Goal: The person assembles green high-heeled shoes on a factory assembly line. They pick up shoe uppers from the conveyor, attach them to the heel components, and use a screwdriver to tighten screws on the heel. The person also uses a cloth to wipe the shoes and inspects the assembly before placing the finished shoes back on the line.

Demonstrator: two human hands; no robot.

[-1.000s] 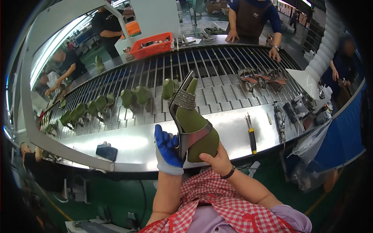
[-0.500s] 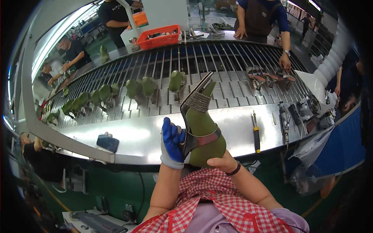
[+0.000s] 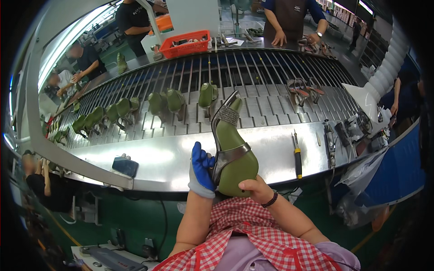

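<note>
I hold a green shoe last (image 3: 235,158) fitted with a grey sandal upper and a glittery strap, its toe end pointing toward me, above the shiny metal work ledge (image 3: 172,158). My left hand (image 3: 201,169), in a blue and grey glove, grips its left side at the grey band. My bare right hand (image 3: 256,189), with a dark bead bracelet on the wrist, supports the rounded lower end from beneath.
A slatted conveyor (image 3: 253,86) carries several green lasts (image 3: 167,101) and strappy sandals (image 3: 303,88). A yellow-handled tool (image 3: 297,151) and other hand tools (image 3: 329,140) lie on the ledge to the right, a dark phone (image 3: 125,166) to the left. An orange basket (image 3: 186,44) and other people stand beyond.
The last with the sandal upper has come lower and nearer to me, with both hands keeping their hold. The lasts on the conveyor have shifted slightly in view.
</note>
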